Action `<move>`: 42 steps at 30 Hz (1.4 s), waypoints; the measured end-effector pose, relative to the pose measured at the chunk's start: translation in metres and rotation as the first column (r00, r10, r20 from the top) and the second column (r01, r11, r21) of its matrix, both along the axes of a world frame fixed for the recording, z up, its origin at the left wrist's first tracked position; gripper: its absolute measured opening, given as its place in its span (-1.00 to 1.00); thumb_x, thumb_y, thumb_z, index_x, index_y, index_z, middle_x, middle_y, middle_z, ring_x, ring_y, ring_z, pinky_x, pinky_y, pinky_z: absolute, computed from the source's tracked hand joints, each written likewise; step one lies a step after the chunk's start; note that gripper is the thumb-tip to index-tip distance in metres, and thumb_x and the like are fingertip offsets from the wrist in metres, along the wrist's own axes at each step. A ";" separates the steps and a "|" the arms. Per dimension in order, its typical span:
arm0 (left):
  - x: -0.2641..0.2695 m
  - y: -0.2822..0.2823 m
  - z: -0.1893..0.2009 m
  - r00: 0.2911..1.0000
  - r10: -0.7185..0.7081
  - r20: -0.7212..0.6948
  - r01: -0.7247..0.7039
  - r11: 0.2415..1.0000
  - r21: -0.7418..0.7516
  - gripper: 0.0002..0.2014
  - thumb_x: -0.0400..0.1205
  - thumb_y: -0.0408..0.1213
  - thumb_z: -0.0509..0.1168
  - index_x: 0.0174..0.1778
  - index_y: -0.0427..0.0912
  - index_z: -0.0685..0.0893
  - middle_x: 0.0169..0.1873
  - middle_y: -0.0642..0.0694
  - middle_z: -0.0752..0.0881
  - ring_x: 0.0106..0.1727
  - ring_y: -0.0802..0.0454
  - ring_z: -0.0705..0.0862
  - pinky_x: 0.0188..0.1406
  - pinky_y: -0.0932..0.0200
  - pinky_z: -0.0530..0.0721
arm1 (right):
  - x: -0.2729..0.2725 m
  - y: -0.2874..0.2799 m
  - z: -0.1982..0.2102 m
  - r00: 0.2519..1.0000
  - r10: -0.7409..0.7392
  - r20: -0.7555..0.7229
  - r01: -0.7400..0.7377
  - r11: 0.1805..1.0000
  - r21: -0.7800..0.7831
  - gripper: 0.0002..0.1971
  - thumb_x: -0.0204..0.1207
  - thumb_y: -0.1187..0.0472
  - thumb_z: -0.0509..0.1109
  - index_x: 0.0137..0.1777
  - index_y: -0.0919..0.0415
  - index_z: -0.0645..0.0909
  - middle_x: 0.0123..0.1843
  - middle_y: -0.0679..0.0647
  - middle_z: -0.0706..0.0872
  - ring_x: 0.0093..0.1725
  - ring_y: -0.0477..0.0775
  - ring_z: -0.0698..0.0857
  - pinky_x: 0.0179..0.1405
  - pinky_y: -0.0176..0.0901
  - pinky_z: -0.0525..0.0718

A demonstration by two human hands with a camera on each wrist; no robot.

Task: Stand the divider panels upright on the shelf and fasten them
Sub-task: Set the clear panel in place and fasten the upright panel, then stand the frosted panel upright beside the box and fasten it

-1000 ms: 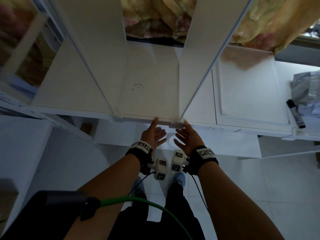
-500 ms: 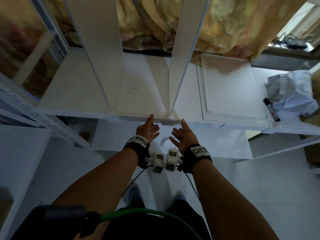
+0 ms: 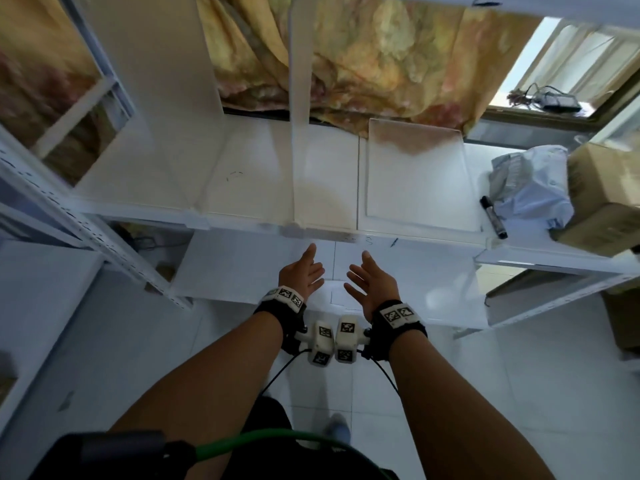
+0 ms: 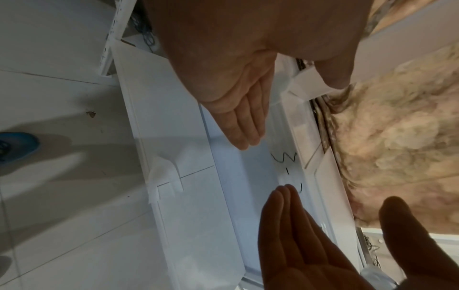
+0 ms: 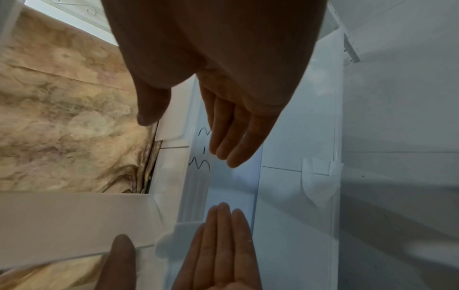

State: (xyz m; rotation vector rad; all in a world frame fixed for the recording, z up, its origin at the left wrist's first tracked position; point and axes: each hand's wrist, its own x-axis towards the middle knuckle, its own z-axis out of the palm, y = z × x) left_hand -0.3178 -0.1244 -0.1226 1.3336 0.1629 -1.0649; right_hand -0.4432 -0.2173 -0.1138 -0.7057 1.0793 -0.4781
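Two white divider panels stand upright on the white shelf (image 3: 256,188): the left divider (image 3: 162,98) and the right divider (image 3: 298,98). A pale tape piece (image 3: 294,231) sits at the right divider's foot on the shelf's front edge. Another white panel (image 3: 415,181) lies flat on the shelf to the right. My left hand (image 3: 304,271) and right hand (image 3: 367,278) hover just below the front edge, palms facing each other, fingers straight, holding nothing. The wrist views show the same: the left hand (image 4: 246,109) and right hand (image 5: 231,125) touch nothing.
A black marker (image 3: 493,216), a crumpled grey bag (image 3: 530,188) and a cardboard box (image 3: 602,195) lie at the shelf's right end. A patterned curtain (image 3: 381,64) hangs behind. A lower shelf (image 3: 242,268) sits under my hands, with a perforated rack post (image 3: 104,237) at left.
Both hands have drawn back from the shelf's front edge at the right divider's foot and spread apart. The head view has tilted up and to the right.
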 end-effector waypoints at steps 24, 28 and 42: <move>-0.041 -0.099 0.011 0.964 -0.225 0.139 0.237 0.968 -0.082 -0.67 0.61 -0.04 0.46 0.10 -0.21 0.66 0.11 -0.26 0.74 0.26 -0.17 0.74 0.25 -0.04 0.73 | -0.047 -0.062 0.018 0.987 -0.159 -0.032 0.155 0.982 -0.103 -0.69 0.50 -0.03 0.52 0.08 0.17 0.66 0.13 0.20 0.77 0.14 0.12 0.76 0.08 0.09 0.79; -0.056 -0.129 0.010 0.955 -0.257 0.150 0.270 0.960 -0.073 -0.67 0.60 -0.03 0.47 0.10 -0.20 0.67 0.17 -0.30 0.74 0.28 -0.17 0.73 0.31 -0.09 0.71 | -0.064 -0.087 0.014 0.982 -0.180 -0.048 0.175 0.980 -0.089 -0.70 0.50 -0.04 0.52 0.04 0.17 0.65 0.15 0.22 0.76 0.14 0.14 0.76 0.07 0.10 0.79; -0.167 -0.266 -0.001 0.977 -0.203 0.067 0.204 0.979 -0.013 -0.69 0.64 -0.14 0.45 0.09 -0.33 0.68 0.10 -0.36 0.77 0.18 -0.21 0.76 0.26 -0.08 0.73 | -0.175 -0.237 -0.014 0.938 -0.291 -0.188 0.295 0.956 -0.007 -0.55 0.54 -0.09 0.45 0.16 0.31 0.60 0.10 0.24 0.74 0.12 0.19 0.75 0.06 0.11 0.78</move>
